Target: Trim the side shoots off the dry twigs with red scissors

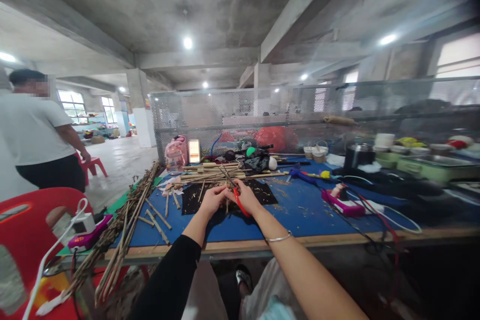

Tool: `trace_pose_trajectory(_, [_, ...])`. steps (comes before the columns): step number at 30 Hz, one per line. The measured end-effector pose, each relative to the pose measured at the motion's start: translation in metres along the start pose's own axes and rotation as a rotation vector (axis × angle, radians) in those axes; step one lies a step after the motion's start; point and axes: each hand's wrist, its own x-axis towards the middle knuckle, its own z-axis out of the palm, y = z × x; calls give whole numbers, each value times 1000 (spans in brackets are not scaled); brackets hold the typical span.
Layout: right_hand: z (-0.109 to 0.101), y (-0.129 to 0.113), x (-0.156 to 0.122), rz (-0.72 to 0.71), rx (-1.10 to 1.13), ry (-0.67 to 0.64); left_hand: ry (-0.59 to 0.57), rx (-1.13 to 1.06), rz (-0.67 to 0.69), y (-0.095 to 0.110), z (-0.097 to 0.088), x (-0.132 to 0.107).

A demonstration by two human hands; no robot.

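Note:
Over a black cloth (264,193) on the blue tabletop, my two hands meet at the fingertips. My right hand (246,197) is closed around red-handled scissors (237,199), whose dark blades point up and away to the left. Pinched in my left hand (213,201) is a dried plant stalk (227,206); its short end shows below the fingers, and the rest is partly hidden. Dry scraps lie around the hands. Just beyond them is a pile of cut sticks (210,172).
Long dried stalks (127,220) lie along the table's left edge, near a purple power strip (90,233) and a red chair (48,210). Another purple power strip (343,203), a glue gun (305,176) and cables are at right. A person (45,130) stands at far left.

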Motion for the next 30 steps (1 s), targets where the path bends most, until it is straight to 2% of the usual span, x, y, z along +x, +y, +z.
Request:
trace_pose_trajectory(5, [0, -2, 0, -92, -46, 26, -28, 53, 11, -1, 0, 0])
trace_pose_trajectory(8, [-1, -2, -2, -79, -88, 52, -13, 64, 18, -1, 1, 0])
trace_pose_trajectory(13, [-3, -2, -4, -24, -130, 3, 4, 69, 15, 1, 3, 0])
trace_pose_trajectory(21, [-5, -10, -8, -52, -256, 21, -7, 85, 50, -2, 1, 1])
trace_pose_trajectory(30, [-7, -6, -5, -49, -245, 1, 32, 99, 0, 2, 3, 0])
